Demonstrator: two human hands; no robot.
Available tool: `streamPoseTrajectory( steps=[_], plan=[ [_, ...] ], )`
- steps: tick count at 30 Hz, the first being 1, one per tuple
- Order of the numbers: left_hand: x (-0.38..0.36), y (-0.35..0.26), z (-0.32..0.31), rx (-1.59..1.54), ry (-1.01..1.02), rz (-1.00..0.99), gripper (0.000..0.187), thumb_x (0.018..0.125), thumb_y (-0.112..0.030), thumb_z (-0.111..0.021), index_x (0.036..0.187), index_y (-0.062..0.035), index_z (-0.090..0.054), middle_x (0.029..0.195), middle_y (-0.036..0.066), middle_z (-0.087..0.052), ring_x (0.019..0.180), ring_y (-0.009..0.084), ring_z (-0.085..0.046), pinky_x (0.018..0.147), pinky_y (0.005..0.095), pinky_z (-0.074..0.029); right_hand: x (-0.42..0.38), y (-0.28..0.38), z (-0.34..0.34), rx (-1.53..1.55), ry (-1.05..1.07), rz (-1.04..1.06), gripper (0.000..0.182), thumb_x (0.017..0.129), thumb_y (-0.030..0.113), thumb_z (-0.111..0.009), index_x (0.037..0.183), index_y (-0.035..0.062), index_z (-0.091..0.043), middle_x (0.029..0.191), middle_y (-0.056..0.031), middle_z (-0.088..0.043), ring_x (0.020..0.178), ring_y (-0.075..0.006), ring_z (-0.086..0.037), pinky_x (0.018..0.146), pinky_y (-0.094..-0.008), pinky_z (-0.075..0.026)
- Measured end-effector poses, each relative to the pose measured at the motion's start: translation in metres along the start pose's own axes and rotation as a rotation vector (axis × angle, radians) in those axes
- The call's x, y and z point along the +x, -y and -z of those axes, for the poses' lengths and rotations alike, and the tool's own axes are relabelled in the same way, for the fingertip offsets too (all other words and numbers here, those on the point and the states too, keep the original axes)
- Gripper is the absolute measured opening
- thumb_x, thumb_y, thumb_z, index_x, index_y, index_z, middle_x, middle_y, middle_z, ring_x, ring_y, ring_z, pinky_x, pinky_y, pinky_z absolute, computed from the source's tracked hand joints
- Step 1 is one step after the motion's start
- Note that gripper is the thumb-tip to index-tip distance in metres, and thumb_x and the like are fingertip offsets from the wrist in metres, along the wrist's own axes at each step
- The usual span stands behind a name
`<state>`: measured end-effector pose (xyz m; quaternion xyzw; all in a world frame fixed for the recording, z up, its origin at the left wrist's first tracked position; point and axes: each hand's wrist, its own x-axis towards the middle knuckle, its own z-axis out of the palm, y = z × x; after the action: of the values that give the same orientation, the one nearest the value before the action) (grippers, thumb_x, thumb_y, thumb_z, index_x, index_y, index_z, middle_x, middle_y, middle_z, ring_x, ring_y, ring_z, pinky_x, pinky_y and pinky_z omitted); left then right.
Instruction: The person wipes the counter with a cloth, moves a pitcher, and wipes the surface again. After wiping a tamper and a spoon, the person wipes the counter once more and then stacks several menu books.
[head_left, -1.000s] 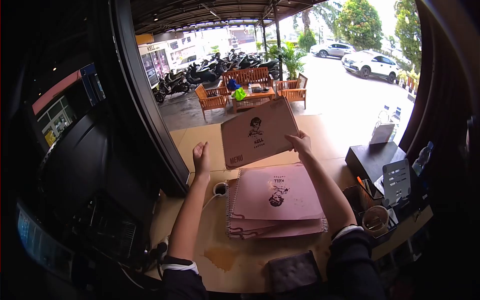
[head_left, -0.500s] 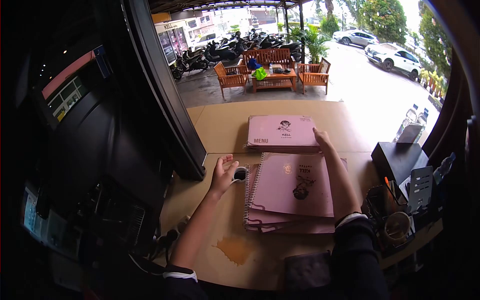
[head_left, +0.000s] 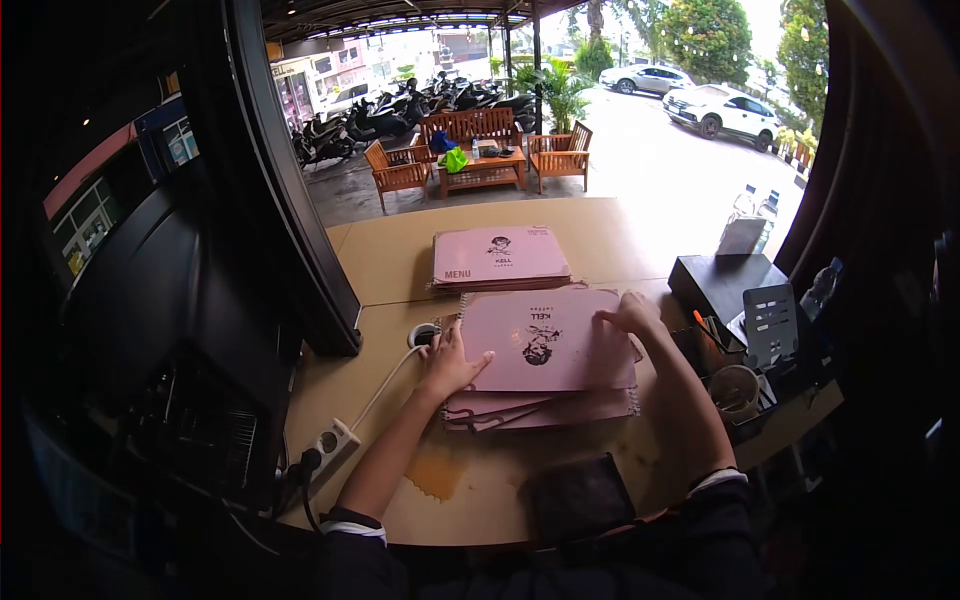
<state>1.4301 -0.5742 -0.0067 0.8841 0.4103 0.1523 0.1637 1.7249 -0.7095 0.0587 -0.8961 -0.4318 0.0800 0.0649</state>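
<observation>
Okay, the top menu [head_left: 572,342], pink with a logo on its cover, lies on a loose pile on the counter [head_left: 490,490], in front of you, logo upside down from your side. The lower menus [head_left: 560,410] stick out on the near side, slightly fanned. Your right hand [head_left: 636,318] is clamped on the top menu near its far right corner, thumb over the cover, fingers past the edge. Your left hand [head_left: 448,362] touches the left, spiral-bound side, thumb flat on the cover; can't tell if that grip is squeezed, fingertips partly hidden. Handling, my guess: light, covers fairly stiff, smooth enough to slide over one another, not fragile, though corners could bend and coils snag. Best hold: both short sides, thumbs on top, palms kept clear of the coil ends. Beyond it sits the second stack [head_left: 500,258], neater, just past the pile. Watch the white cable [head_left: 388,378] beside your left hand, and the brown stain [head_left: 437,474] nearer you.
</observation>
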Motion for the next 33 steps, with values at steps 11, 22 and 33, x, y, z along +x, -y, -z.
streamPoseTrajectory(
  steps=[11, 22, 33],
  plan=[
    [0.027, 0.029, -0.022, -0.713, -0.149, 0.017, 0.072, 0.074, -0.038, -0.068, 0.127, -0.0018, -0.035, 0.116, 0.017, -0.053, 0.104, 0.0251, -0.055, 0.086, 0.0383, -0.043, -0.007, -0.028, -0.02, 0.816, -0.337, -0.003, 0.032, 0.071, 0.024, -0.072, 0.077, -0.0025, -0.056, 0.068, -0.0116, -0.061, 0.063, -0.0175, -0.058, 0.053, -0.0316, -0.046],
    [-0.013, -0.012, 0.083, -1.409, -0.232, -0.215, 0.04, 0.078, -0.006, -0.061, 0.115, -0.0003, -0.046, 0.108, 0.008, -0.056, 0.1, 0.0157, -0.055, 0.084, 0.0285, -0.045, -0.063, 0.02, 0.069, 1.204, -0.516, 0.656, 0.024, 0.083, 0.014, -0.057, 0.104, 0.0015, -0.055, 0.092, -0.0065, -0.061, 0.08, -0.0125, -0.058, 0.069, -0.0244, -0.047],
    [-0.07, -0.021, 0.117, -0.836, -0.543, -0.777, 0.023, 0.069, 0.002, -0.069, 0.073, -0.0064, -0.047, 0.079, 0.005, -0.052, 0.076, 0.0148, -0.055, 0.076, 0.0286, -0.044, -0.049, -0.018, 0.022, 2.057, 0.727, 0.171, 0.056, 0.081, 0.049, -0.053, 0.107, -0.0013, -0.051, 0.106, -0.018, -0.054, 0.091, -0.0322, -0.057, 0.078, -0.0452, -0.049]
  ],
)
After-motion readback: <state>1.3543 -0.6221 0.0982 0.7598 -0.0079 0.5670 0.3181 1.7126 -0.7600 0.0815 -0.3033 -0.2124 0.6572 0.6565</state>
